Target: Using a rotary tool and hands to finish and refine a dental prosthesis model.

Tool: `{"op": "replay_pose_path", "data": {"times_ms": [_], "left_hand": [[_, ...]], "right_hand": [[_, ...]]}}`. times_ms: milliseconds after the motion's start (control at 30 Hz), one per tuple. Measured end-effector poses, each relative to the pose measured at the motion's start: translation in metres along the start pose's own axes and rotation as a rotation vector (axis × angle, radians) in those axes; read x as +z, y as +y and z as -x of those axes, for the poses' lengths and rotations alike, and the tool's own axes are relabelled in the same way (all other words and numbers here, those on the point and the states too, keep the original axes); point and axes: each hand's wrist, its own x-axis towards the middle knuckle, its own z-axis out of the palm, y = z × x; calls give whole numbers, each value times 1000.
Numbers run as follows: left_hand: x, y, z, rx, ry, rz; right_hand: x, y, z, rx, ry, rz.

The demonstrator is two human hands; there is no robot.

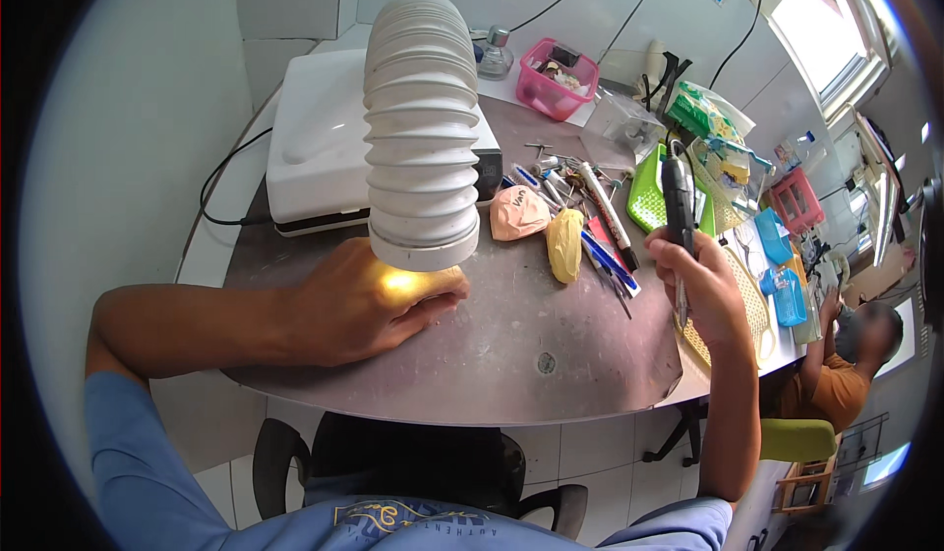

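Observation:
My right hand is raised at the right of the table, its fingers wrapped round a rotary handpiece with a dark body and a slim metal nose pointing down. The handpiece is held upright, apart from the tabletop. My left hand rests low over the table with its fingers curled together; anything inside them is hidden. Just above it hangs the mouth of a white corrugated hose, and yellow light falls on the back of the hand. Between my hands lie a pink lump and a yellow lump.
A white machine stands behind the hose. Pens, a marker and metal tools lie heaped beside the lumps. Farther back are a pink basket and a green basket. A person sits working at far right.

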Motion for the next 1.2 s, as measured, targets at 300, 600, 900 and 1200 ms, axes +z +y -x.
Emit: {"op": "replay_pose_path", "data": {"times_ms": [300, 600, 900, 1200], "left_hand": [[5, -3, -1, 105, 143, -285], [2, 2, 1, -131, -37, -517], [0, 7, -7, -187, -86, -643], [-3, 19, -14, -287, -187, -594]], "right_hand": [[18, 28, 12, -177, 118, 545], [30, 33, 26, -251, 201, 791], [31, 45, 37, -334, 213, 719], [28, 55, 43, -397, 253, 698]]}}
